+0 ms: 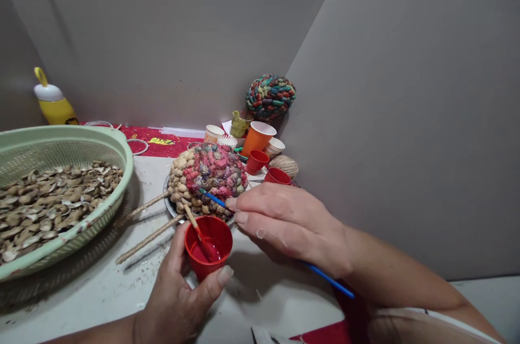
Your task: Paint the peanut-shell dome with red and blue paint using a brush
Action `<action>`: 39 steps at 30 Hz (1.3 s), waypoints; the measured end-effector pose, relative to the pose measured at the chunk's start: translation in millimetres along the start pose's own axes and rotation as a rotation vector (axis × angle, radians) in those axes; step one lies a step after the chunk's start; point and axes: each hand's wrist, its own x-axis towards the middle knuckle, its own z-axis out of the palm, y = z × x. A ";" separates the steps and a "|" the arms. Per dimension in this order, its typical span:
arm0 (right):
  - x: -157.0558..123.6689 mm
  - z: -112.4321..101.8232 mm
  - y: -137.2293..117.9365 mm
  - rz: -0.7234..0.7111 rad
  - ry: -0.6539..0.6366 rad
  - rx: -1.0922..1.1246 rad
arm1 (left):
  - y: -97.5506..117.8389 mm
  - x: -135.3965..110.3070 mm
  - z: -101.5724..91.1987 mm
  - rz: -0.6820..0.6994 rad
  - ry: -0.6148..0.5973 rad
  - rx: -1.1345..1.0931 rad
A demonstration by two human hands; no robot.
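My left hand (182, 292) is closed around a small red cup (195, 265) with a wooden stick (195, 226) standing in it. Between the fingertips of my right hand (292, 219) is a blue paintbrush (214, 199), its tip at the surface of a rounded piece covered in peanut shells (213, 170). Pink, red and dark paint coats much of that piece, while its left and lower shells are bare tan. Two cord-wrapped sticks (148, 239) reach out from its left side. Beneath it shows the rim of a dark round dish.
At the left stands a green basket (129, 162) holding many peanut shells (60, 198). Behind the painted piece are an orange cup (257, 138), small red cups (257, 161), a twine ball (284, 164) and a multicoloured shell-covered ball (271, 96). A yellow bottle (57, 108) stands at the back left.
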 end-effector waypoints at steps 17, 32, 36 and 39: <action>19.8 12.7 6.7 -0.232 0.060 -0.047 | -15.9 1.8 -2.9 0.069 -0.063 -0.033; 19.4 10.3 8.1 -0.225 0.057 -0.073 | -16.8 1.6 -0.8 0.105 -0.065 0.004; 23.6 10.5 6.8 -0.234 0.059 -0.041 | -12.4 -0.1 2.7 0.054 -0.022 -0.017; 28.0 21.5 13.0 -0.260 0.102 -0.051 | -7.0 -2.0 6.1 0.036 0.027 -0.031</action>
